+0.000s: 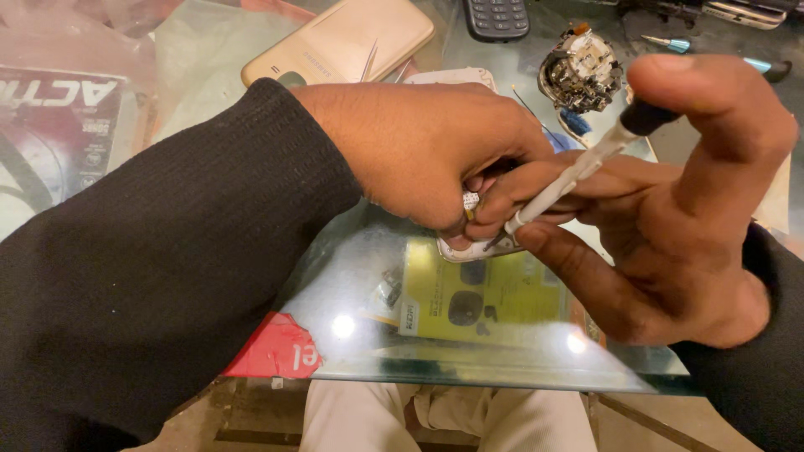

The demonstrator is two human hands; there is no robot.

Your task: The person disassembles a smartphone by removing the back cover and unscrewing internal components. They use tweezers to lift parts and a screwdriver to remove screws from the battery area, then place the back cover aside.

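The left hand [423, 155] is curled down over a small white device [469, 249] that rests on the glass worktop [352, 285]. Its fingers are closed around the device and press it down, so most of the device is hidden and only its rounded white lower edge shows. The right hand [670, 209] holds a thin screwdriver [578, 172] with a clear white shaft and a black cap. The fingers are clamped on the shaft and the index finger lies over the cap. The tip of the screwdriver touches the device near the lower edge, just beside the left fingertips. Both arms wear black sleeves.

Behind the hands lies a gold phone [343, 42] with its back up, and a dark keypad phone [497, 17] is at the top edge. A round part with exposed small components [580, 71] stands near the right hand. Under the glass a yellow-green package [477, 301] and a red paper [276, 351] are visible.
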